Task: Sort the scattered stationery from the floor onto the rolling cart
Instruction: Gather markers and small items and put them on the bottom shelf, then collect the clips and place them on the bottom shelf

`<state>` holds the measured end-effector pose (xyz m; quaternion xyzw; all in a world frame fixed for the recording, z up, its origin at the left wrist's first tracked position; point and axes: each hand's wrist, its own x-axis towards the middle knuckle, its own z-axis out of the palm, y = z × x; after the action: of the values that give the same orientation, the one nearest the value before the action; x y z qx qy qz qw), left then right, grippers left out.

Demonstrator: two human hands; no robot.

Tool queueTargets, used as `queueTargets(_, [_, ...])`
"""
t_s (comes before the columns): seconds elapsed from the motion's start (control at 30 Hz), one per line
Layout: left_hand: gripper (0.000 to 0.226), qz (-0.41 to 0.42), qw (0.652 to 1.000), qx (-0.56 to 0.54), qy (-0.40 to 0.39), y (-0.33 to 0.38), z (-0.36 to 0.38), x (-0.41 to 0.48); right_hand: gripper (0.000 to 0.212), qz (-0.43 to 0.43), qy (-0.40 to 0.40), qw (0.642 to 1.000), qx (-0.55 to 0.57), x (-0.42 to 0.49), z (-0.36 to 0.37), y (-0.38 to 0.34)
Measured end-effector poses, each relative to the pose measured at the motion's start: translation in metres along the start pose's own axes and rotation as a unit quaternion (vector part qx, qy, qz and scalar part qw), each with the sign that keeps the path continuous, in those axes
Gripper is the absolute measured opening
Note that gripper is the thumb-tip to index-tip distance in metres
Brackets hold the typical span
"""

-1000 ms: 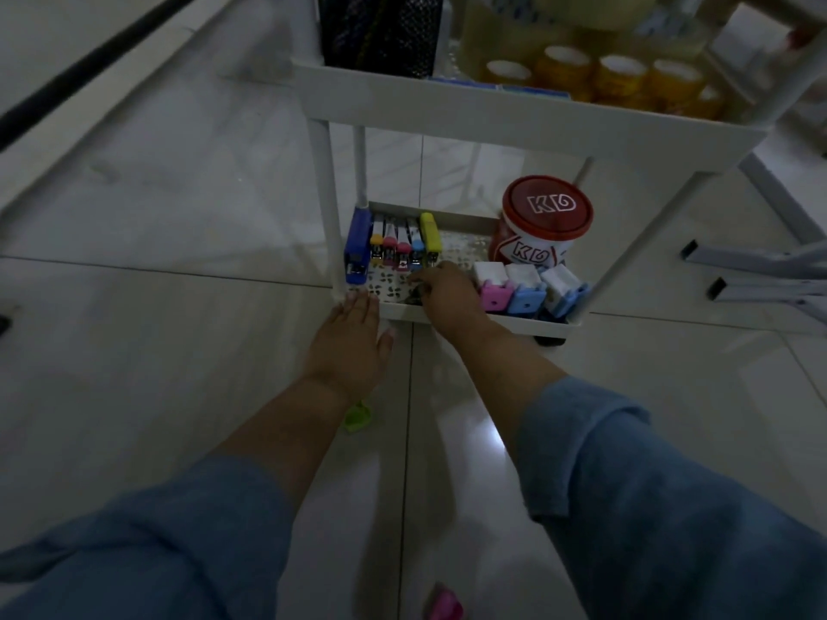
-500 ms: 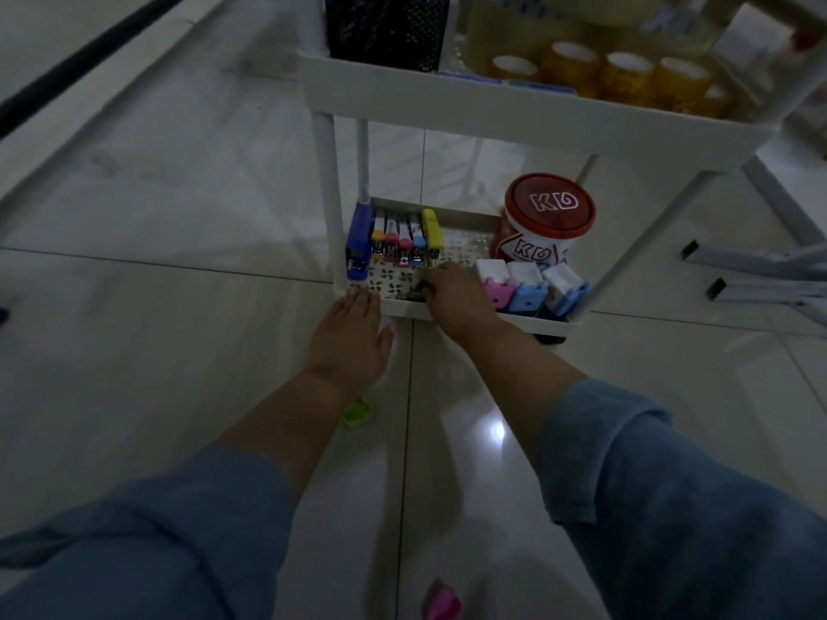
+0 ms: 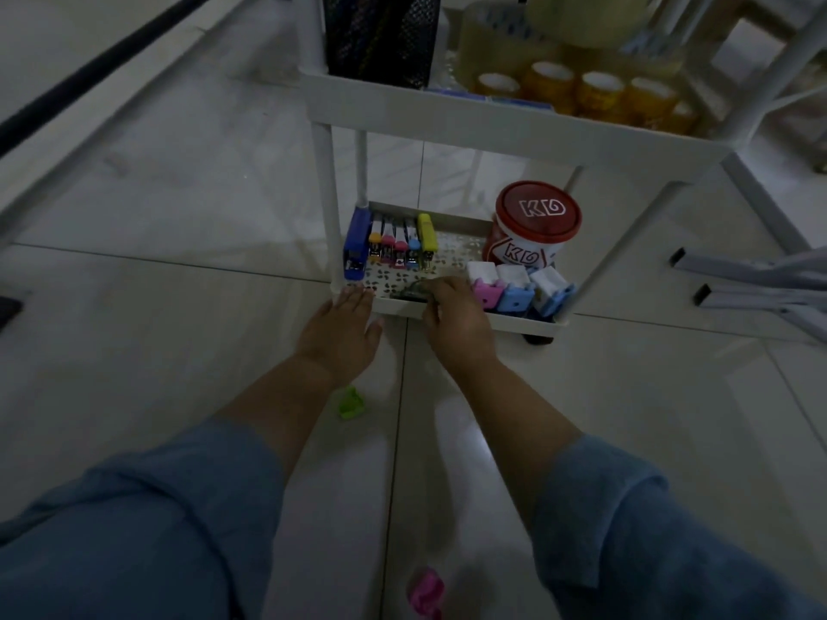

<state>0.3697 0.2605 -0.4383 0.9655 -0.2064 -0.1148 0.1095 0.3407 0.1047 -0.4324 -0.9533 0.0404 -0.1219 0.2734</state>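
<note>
The white rolling cart (image 3: 501, 127) stands on the tiled floor. Its bottom tray (image 3: 514, 322) holds a row of coloured staplers (image 3: 394, 246), three small white-topped items in pink and blue (image 3: 514, 286) and a red-lidded tub (image 3: 532, 226). My right hand (image 3: 456, 315) reaches over the tray's front rim and holds a small dark object (image 3: 414, 290) against the tray floor. My left hand (image 3: 342, 328) lies flat on the floor, fingertips touching the tray's front left corner. A green item (image 3: 351, 402) and a pink item (image 3: 427, 595) lie on the floor.
The cart's upper shelf carries a black mesh holder (image 3: 380, 33) and several rolls of yellow tape (image 3: 595, 89). White metal legs (image 3: 756, 279) lie on the floor to the right. A dark strip (image 3: 89, 73) runs along the floor at the far left.
Both hands stay at the tray's front edge. The view has drifted slightly, and my right hand has shifted a little over the dark object.
</note>
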Motion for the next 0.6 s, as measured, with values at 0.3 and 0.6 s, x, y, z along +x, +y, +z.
queueTargets(0.3, [0.065,-0.033,0.998,-0.039,-0.026,0.014,0.014,-0.109,0.029,0.156,0.053,0.971,0.174,-0.129,0.036,-0.009])
queueTargets(0.6, [0.069,-0.072,0.983,-0.166,0.017,-0.005,0.055,-0.165,0.026,0.147,-0.029,0.977,0.149,-0.168,0.024,-0.007])
